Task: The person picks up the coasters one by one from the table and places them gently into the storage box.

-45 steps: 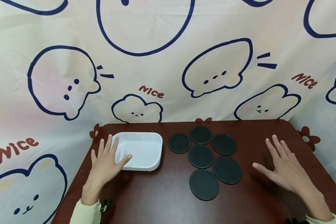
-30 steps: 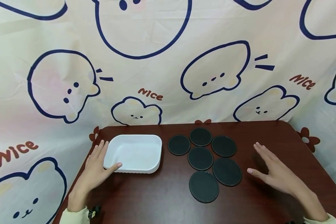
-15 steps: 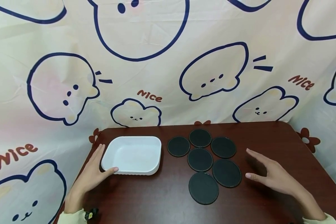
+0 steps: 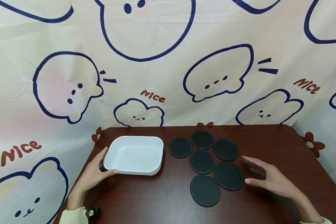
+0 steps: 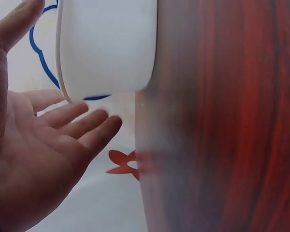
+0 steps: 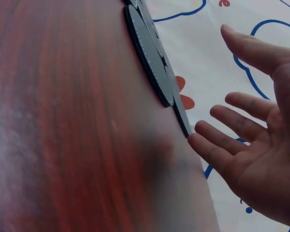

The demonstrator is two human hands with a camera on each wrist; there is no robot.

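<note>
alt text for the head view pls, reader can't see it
Two open hands flank things on a dark red-brown table: the left hand beside a white rectangular plastic tray, the right hand near six black round coasters. A cartoon-print cloth backdrop hangs behind.

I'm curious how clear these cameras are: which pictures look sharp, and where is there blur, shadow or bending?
Head view: evenly lit and sharp, the six black discs crisp, the backdrop's edges bowed, a soft shadow under the right hand. Left wrist view: the white tray and table hazy, the left hand close. Right wrist view: tabletop smeared, a dark shadow near the fingertips.
</note>
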